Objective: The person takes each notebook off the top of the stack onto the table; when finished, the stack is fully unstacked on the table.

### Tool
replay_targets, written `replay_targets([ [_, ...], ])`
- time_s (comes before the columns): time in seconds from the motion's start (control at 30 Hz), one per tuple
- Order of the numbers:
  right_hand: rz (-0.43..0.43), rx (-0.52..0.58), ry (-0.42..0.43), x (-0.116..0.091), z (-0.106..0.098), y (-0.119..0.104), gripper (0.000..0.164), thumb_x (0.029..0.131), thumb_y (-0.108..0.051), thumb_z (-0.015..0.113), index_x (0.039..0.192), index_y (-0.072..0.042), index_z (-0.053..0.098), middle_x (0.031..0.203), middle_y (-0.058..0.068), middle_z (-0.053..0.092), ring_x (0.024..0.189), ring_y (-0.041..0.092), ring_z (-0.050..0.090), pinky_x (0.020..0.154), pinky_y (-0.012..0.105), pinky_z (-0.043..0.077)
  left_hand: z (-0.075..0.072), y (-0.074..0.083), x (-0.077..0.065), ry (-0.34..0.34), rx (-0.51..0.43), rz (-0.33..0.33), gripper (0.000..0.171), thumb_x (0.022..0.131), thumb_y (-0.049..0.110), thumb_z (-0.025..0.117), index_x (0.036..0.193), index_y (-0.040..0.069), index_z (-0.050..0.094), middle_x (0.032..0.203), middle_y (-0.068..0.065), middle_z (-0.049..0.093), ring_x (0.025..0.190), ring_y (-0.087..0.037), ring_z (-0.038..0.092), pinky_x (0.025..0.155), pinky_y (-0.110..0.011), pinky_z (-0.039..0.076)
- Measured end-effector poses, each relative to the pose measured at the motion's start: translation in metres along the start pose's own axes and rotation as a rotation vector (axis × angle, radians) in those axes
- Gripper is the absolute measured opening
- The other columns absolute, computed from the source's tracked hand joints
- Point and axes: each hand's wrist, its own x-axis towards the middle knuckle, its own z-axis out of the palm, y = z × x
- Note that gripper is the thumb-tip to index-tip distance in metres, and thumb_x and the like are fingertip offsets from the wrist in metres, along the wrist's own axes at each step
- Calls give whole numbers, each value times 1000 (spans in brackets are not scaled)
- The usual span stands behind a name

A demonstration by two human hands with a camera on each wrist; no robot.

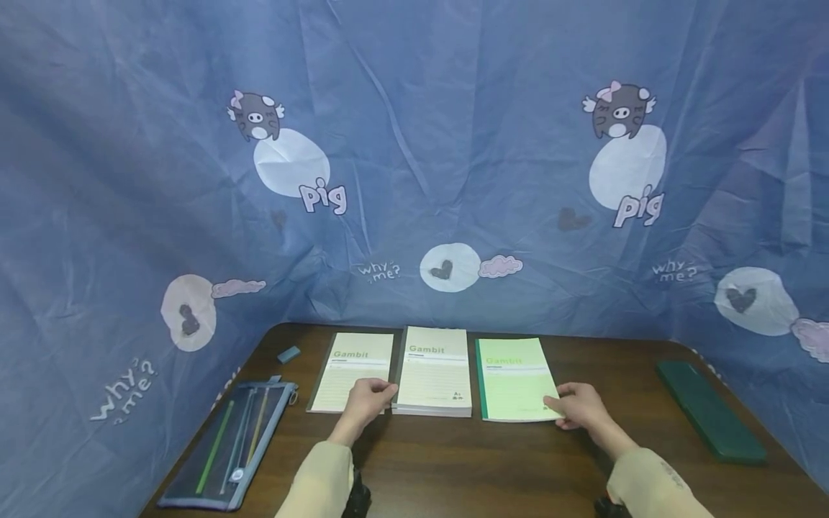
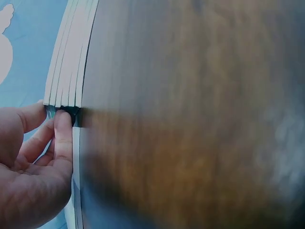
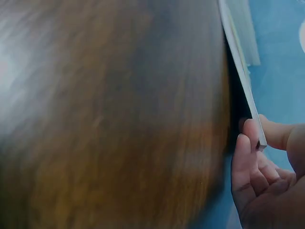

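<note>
Three sets of "Gambit" notebooks lie on the table. At the left is a pale notebook (image 1: 352, 370); in the middle, a stack of notebooks (image 1: 432, 370), whose several layers show in the left wrist view; at the right, a notebook with a green spine (image 1: 517, 378). My left hand (image 1: 369, 401) grips the stack's near left corner, thumb at the top edge and bent fingers against the dark spine (image 2: 66, 114). With my right hand (image 1: 579, 409) I pinch the right notebook's near right corner, thumb above and fingers below. That corner (image 3: 259, 140) is raised off the table.
A mesh pencil pouch (image 1: 227, 446) with pencils inside lies along the left edge, a small blue eraser (image 1: 288, 354) beyond it. Toward the right edge sits a long dark green case (image 1: 711, 411). A blue printed curtain (image 1: 414, 180) hangs close behind the brown table (image 1: 479, 467).
</note>
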Motion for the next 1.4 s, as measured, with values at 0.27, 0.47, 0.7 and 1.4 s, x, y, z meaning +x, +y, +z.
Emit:
replay_targets([
  [0.27, -61, -155, 36, 1, 3, 2, 48, 87, -16, 73, 114, 19, 55, 80, 15, 61, 54, 16, 63, 52, 32, 56, -5, 4, -2, -40, 55, 65, 29, 94, 13, 66, 106, -13, 67, 93, -17, 70, 82, -26, 71, 74, -37, 58],
  [0.47, -95, -263, 49, -1, 1, 1, 44, 86, -22, 75, 108, 14, 62, 72, 9, 61, 54, 18, 64, 51, 33, 55, -4, 9, -3, -33, 154, 125, 25, 94, 11, 65, 102, -13, 69, 83, -13, 69, 72, -21, 68, 64, -34, 57],
  [0.7, -107, -422, 45, -2, -6, -10, 48, 87, -27, 74, 110, 14, 61, 78, 11, 63, 56, 19, 61, 52, 34, 53, -7, 14, -5, -73, 173, 141, 26, 92, 10, 67, 103, -14, 68, 81, -13, 70, 68, -19, 67, 63, -34, 57],
  [1.4, -204, -255, -49, 8, 69, -75, 31, 93, -25, 71, 104, 4, 66, 69, 10, 60, 51, 18, 57, 50, 33, 54, -19, 4, 1, -203, 56, 103, 37, 91, 15, 73, 113, -14, 64, 87, -10, 70, 76, -18, 66, 72, -33, 58],
])
